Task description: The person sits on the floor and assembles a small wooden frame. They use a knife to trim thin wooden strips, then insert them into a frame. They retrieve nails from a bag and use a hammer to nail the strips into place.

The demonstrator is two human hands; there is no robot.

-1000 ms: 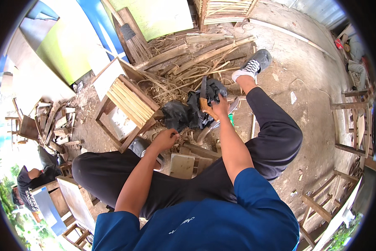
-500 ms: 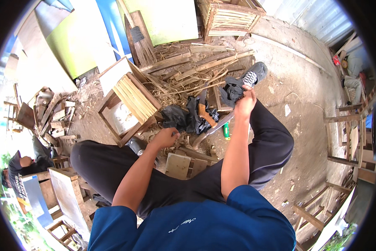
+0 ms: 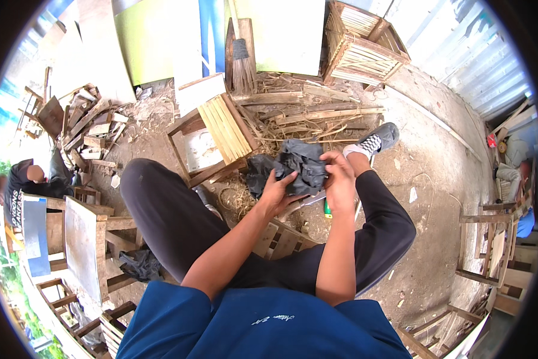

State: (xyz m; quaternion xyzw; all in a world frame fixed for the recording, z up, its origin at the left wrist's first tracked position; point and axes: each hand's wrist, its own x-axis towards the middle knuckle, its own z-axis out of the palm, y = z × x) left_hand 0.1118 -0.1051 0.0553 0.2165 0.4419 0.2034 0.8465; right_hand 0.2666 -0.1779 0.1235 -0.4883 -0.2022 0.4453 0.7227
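Observation:
My right hand (image 3: 339, 182) pinches the right side of a crumpled black plastic bag (image 3: 305, 161) between my knees. My left hand (image 3: 279, 192) is at the bag's lower left edge, its fingers spread and touching the plastic. Another black plastic bag (image 3: 258, 173) lies on the ground just left of the held one. Below my hands part of a long blade (image 3: 312, 201) shows; its wooden handle is hidden. A green object (image 3: 327, 208) lies near my right wrist, partly covered.
A slatted wooden stool (image 3: 226, 128) lies tipped to the left, with scrap wood strips (image 3: 328, 113) beyond it. A broom (image 3: 242, 66) leans at the back near a slatted crate (image 3: 367, 51). Wood offcuts (image 3: 92, 128) are piled far left, near a seated person (image 3: 32, 179).
My right hand has brought the black plastic bag left and nearer to me. My left hand has moved right to meet it, its curled fingers now spread. The view has shifted left.

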